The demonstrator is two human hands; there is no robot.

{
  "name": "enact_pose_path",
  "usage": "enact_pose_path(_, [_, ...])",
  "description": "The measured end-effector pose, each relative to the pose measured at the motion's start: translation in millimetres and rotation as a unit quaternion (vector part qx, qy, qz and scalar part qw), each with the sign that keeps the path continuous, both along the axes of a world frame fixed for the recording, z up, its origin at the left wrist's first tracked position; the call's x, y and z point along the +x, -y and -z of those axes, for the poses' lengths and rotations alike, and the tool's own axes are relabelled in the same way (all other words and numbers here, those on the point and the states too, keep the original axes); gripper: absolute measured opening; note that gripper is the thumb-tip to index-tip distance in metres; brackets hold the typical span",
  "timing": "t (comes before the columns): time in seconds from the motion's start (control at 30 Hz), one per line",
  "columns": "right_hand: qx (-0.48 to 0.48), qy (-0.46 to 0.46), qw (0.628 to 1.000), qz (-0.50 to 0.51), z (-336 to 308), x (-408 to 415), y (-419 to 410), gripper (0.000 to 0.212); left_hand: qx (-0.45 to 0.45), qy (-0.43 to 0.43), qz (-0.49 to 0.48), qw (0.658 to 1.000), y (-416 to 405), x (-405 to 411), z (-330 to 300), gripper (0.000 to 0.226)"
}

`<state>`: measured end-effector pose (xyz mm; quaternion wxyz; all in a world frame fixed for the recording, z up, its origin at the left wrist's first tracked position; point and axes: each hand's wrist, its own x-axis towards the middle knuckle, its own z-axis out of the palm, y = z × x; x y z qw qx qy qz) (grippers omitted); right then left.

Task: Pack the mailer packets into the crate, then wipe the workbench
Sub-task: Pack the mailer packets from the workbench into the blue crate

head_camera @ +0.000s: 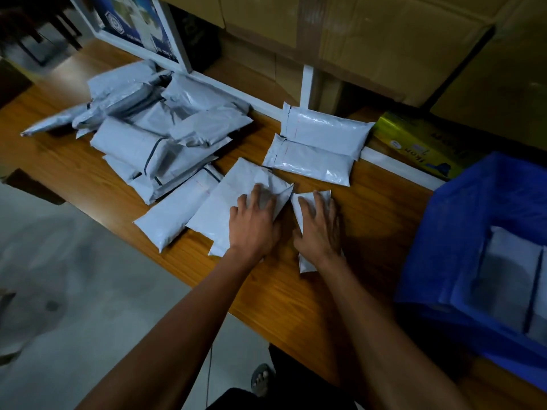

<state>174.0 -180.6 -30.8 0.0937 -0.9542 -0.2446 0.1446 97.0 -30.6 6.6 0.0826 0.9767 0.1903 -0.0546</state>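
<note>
Head view: a heap of grey plastic mailer packets lies at the wooden worktop's left end. The left hand presses flat, fingers spread, on a white packet angled toward the back-right. The right hand, fingers spread, rests on a smaller white packet pointing front-to-back. A blue plastic crate sits at the right end.

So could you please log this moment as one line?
left hand: on large packet | right hand: on small packet | blue crate: partly packed

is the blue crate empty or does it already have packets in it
Not empty: the blue crate already holds at least two white packets standing side by side inside it.
</note>
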Motion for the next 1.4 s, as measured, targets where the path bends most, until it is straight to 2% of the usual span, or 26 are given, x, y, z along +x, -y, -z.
enact_pose_path(0.17, [0.032,-0.011,0.999,0.025,-34.3,-45.3,35.1,0.081,-0.015,0.018,-0.021,0.999,41.2,-51.1,-16.2,0.062])
enact_pose_path(0.33, [0.039,0.050,0.997,0.050,-85.1,-90.6,75.8,0.077,-0.020,0.041,-0.015,0.999,88.7,-92.8,-47.3,0.064])
enact_pose_path(0.5, [0.068,0.103,0.987,0.100,-143.3,-124.7,129.2,0.078,-0.020,0.115,0.019,0.993,141.8,-117.0,-96.4,0.062])
enact_pose_path(0.63, [0.117,0.173,0.968,0.137,-181.7,-129.1,181.0,0.074,-0.018,0.165,0.059,0.984,188.5,-111.4,-137.5,0.064])
enact_pose_path(0.83, [0.140,0.194,0.946,0.218,-217.6,-98.5,265.0,0.075,-0.032,0.189,0.116,0.974,266.4,-58.3,-166.4,0.061])
enact_pose_path(1.03, [0.104,0.163,0.943,0.270,-208.6,-22.0,348.5,0.072,-0.035,0.174,0.189,0.966,349.4,29.9,-157.6,0.056])
enact_pose_path(1.2, [0.076,0.083,0.959,0.259,-158.7,43.4,384.1,0.053,-0.035,0.095,0.193,0.976,392.2,105.3,-117.8,0.069])
enact_pose_path(1.4, [0.042,0.025,0.969,0.243,-105.8,89.7,385.1,0.062,0.006,0.012,0.184,0.983,398.6,157.3,-70.6,0.063])
